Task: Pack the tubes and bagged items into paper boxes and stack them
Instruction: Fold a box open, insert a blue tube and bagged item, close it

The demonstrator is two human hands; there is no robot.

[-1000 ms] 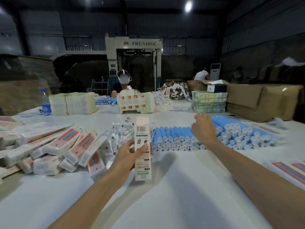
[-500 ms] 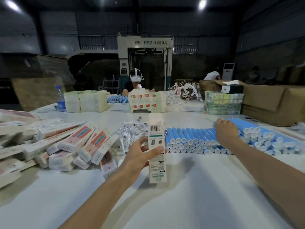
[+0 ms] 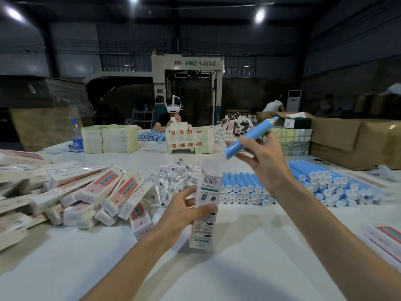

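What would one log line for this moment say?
left hand: holds white paper box upright, top flap up | right hand: holds blue plastic tube in the air | stage: tube not yet boxed

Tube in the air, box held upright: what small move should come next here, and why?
Probably lower the right hand and slide the blue tube end-first into the open top of the paper box. The left hand holds that box upright with its top flap raised, and the tube hangs above and right of it, not yet inside.
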